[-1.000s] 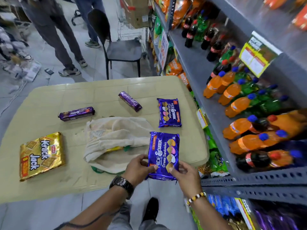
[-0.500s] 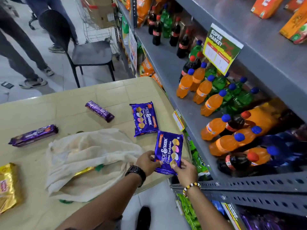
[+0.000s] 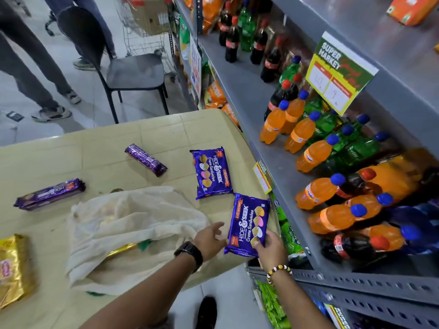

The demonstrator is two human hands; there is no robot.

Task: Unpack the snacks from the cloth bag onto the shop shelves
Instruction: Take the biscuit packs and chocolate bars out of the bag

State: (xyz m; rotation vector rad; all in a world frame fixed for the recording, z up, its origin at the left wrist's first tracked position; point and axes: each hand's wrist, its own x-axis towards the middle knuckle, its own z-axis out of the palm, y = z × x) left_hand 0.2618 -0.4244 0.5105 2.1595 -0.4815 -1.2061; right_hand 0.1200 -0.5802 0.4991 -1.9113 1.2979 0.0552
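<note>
**Biscuit pack held at the desk's corner, beside the drinks shelf**

The right hand grips the lower edge of a purple Hide & Seek pack, thumb on its printed face, holding it over the near right corner of the desk. The left hand is just beside the pack, off it, fingers spread and loose, hovering above the desk edge next to the cloth bag. A dark watch sits on the left wrist and a beaded bracelet on the right.

The cloth bag lies crumpled and flat on the desk, its mouth towards the person, with a gold wrapper poking out of the opening. Beyond the bag a second Hide & Seek pack lies flat, close to the held one but not touching it. Two slim purple biscuit rolls lie further left: one near the middle, one towards the left edge. A gold snack packet sits at the far left (partly cut off by the frame).

To the right, the grey metal shelf carries orange, green and dark soft-drink bottles, with a bare strip along its front edge.
</note>
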